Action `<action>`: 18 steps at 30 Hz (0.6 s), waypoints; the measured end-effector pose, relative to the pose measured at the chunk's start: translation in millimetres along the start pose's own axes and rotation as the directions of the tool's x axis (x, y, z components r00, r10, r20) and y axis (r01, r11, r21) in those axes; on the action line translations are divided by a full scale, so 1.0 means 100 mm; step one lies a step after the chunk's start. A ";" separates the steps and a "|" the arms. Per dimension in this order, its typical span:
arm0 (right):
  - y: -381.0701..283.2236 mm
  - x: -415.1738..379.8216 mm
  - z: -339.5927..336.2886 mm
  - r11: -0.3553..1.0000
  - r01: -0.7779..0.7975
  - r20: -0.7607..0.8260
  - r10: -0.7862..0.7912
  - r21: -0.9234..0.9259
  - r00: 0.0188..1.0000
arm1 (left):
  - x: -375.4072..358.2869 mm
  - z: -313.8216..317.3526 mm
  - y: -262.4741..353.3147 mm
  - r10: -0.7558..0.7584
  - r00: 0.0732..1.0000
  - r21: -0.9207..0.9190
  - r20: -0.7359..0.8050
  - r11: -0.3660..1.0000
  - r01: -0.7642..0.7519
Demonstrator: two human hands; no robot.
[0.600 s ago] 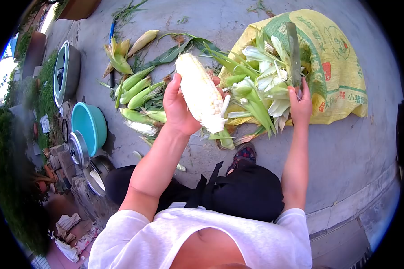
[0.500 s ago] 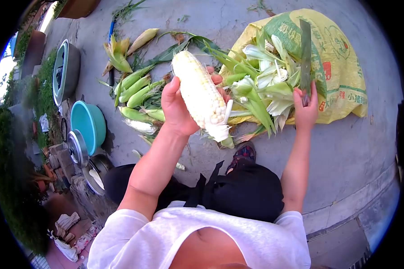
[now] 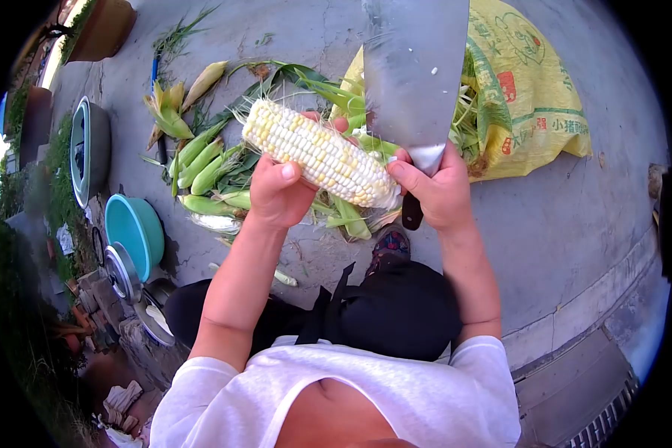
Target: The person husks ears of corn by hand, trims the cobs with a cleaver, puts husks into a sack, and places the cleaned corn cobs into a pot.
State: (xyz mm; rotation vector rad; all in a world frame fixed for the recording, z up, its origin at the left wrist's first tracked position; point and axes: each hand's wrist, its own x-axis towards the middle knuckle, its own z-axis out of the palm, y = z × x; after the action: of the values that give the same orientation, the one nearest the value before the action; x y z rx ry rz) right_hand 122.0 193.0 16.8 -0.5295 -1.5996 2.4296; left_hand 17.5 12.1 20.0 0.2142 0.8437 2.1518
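Observation:
My left hand [image 3: 282, 190] is closed around a husked ear of corn [image 3: 317, 153] with white and yellow kernels, thumb on the near side and fingers behind it. Some silk clings to its upper left end. In my right hand [image 3: 440, 190] is a cleaver [image 3: 414, 71], its wide blade pointing up and its dark handle end showing below the palm. The right thumb and fingertips lie right at the stalk end of the ear. Behind the blade, green husks are partly hidden, beside a yellow-green woven sack [image 3: 530, 97].
Unhusked ears of corn [image 3: 205, 168] and loose leaves lie on the concrete ground ahead to the left. Further left stand a teal basin [image 3: 137, 228], a grey tub [image 3: 93, 153] and metal pots [image 3: 123, 270]. My shoe [image 3: 390, 246] is below the corn.
The ear has turned from near upright to slanting, and its stalk end now meets my right hand. The cleaver has come leftward from the sack, its broad face now toward me.

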 end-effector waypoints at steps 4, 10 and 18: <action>0.08 0.03 -0.08 0.999 0.037 -0.095 -0.040 -0.035 0.995 | -0.03 0.06 -0.11 0.085 0.992 -0.002 -0.089 0.996 -0.085; 0.31 0.14 -0.42 0.949 0.093 -0.302 -0.188 -0.303 0.935 | 0.02 -0.04 -0.14 0.306 0.893 -0.142 -0.330 0.919 -0.368; 0.11 -0.24 -0.21 0.699 0.339 -0.051 -0.472 -0.630 0.880 | 0.08 -0.02 -0.27 0.150 0.880 -0.165 -0.450 0.955 -0.247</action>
State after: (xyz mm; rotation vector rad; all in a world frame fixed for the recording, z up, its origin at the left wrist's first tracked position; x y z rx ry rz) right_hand 152.4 197.9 3.8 -0.4297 -2.1176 1.4545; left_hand 28.4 29.2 -0.1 -0.3201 0.8458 2.5155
